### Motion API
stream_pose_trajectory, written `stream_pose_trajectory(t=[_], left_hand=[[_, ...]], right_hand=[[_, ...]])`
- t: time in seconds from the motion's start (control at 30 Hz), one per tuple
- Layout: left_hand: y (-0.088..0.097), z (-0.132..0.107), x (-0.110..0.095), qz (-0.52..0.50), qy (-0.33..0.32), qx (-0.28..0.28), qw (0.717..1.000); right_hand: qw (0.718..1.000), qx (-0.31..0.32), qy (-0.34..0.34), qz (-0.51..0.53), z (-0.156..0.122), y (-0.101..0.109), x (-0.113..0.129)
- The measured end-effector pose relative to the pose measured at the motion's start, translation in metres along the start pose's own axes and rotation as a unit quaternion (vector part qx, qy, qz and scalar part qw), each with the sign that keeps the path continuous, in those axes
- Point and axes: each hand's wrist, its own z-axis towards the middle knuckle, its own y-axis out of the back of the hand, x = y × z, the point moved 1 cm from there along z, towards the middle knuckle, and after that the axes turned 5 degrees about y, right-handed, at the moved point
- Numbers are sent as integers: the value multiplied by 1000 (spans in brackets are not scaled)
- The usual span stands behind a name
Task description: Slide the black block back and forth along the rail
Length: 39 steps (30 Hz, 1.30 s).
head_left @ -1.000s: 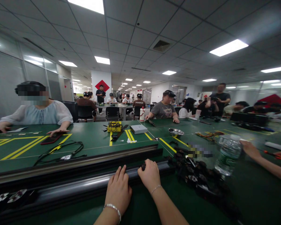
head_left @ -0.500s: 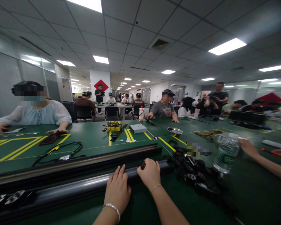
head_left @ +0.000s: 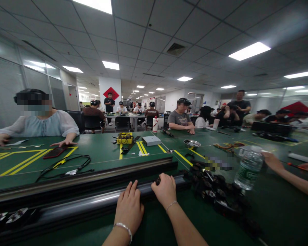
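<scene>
My left hand [head_left: 129, 206] lies over a long dark rail [head_left: 92, 201] with a shiny rounded top, its fingers stretched out and resting on it. Just to its right, my right hand [head_left: 165, 191] is closed around a small black part [head_left: 157, 181], whose top shows above the thumb and finger; the rest is hidden. This hand is over the same rail, near its right end. Round black parts with metallic faces [head_left: 17, 216] sit in the rail's left end. A pile of similar black parts [head_left: 215, 193] lies right of my hands.
A second long rail [head_left: 87, 179] lies behind the first. Beyond it are a black cable [head_left: 79, 164], a phone [head_left: 55, 152], a grey box [head_left: 151, 140] and a metal bowl [head_left: 192, 144]. At right, a clear bottle [head_left: 248, 167] stands near another person's hand [head_left: 273, 162]. Co-workers sit across the table.
My hands have hardly moved. Across the table, the person in the grey shirt has drawn one hand off a dark object and brought both hands together.
</scene>
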Motion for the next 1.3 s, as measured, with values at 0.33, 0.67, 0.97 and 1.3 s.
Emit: stream_pose_trajectory(t=[0.33,0.67,0.97,1.3], left_hand=[[-6,0,3,-5,-12,-24,1000],[-3,1,1,2,-5,-4,1000],[-5,1,2,4,-6,-11,1000],[-4,1,2,3,-4,-8,1000]], right_hand=[[1000,-3,-1,8,0,-2,-3],[1000,-2,-2,-2,2,-1,-5],[1000,-4,0,5,2,-1,-7],[1000,12,-11,-5,1,6,-6]])
